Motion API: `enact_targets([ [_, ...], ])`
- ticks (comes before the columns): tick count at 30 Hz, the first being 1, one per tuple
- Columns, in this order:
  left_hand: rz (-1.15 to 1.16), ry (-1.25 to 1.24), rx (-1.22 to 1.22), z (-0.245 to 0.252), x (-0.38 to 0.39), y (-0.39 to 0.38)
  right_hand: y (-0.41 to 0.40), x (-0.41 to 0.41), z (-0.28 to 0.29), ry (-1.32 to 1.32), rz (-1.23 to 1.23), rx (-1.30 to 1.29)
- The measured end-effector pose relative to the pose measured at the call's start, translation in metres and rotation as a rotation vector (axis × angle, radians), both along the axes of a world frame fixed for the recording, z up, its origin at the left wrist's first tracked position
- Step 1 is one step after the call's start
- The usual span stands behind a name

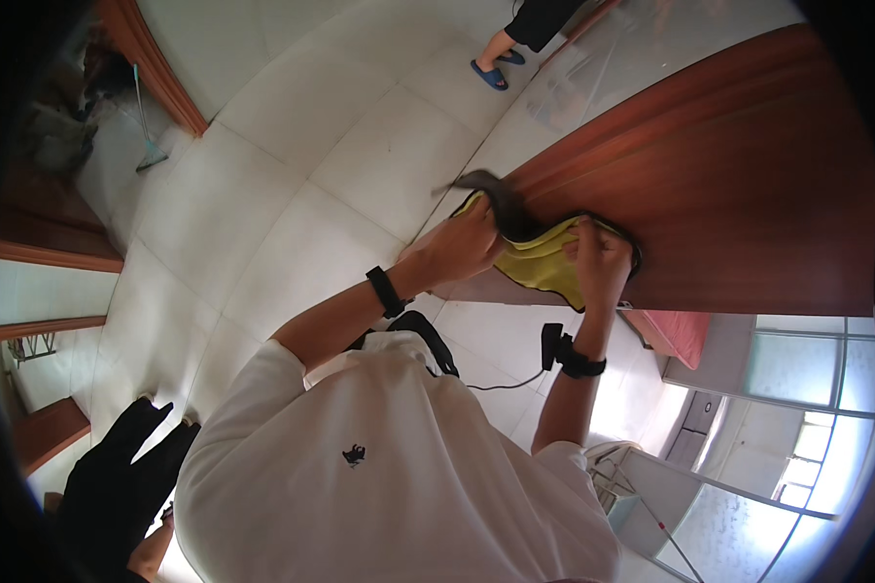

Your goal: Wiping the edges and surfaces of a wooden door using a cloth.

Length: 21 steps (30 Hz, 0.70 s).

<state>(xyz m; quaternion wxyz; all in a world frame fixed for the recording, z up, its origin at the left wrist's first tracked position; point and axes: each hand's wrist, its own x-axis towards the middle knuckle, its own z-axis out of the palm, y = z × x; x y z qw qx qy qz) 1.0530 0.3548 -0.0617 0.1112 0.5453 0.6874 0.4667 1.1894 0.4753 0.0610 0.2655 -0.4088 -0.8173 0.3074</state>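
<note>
A yellow cloth (536,266) with a black edge is stretched between my two hands in front of a reddish-brown wooden door (758,182). My left hand (470,237) grips its left part. On the right side, my right hand (599,259) pinches the cloth near its upper edge, thumb uppermost. A dark grey flap (509,204), blurred by motion, curls over the top between the hands; it looks like the cloth's other face. Black straps circle both wrists, and the right one carries a small black box (551,346) with a cable.
A person in blue slippers (490,75) stands on the tiled floor (262,197) at the top. Another person in black trousers (120,466) is at lower left. A broom (146,135) leans by the left doorway. Pink fabric (671,335) and glazed panels (795,368) appear at right.
</note>
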Motion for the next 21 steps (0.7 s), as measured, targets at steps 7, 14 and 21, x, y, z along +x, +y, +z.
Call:
enact_targets([
  [7,-0.055,0.158,0.408,0.109,-0.007,0.018,0.036,0.028,0.057,0.529,-0.115,0.205],
  [14,0.177,0.039,0.202,0.029,-0.005,0.050,0.049,0.041,0.036,0.567,-0.059,0.108],
  [21,0.009,-0.266,0.376,0.077,0.005,0.035,0.034,0.055,0.043,0.648,-0.112,0.080],
])
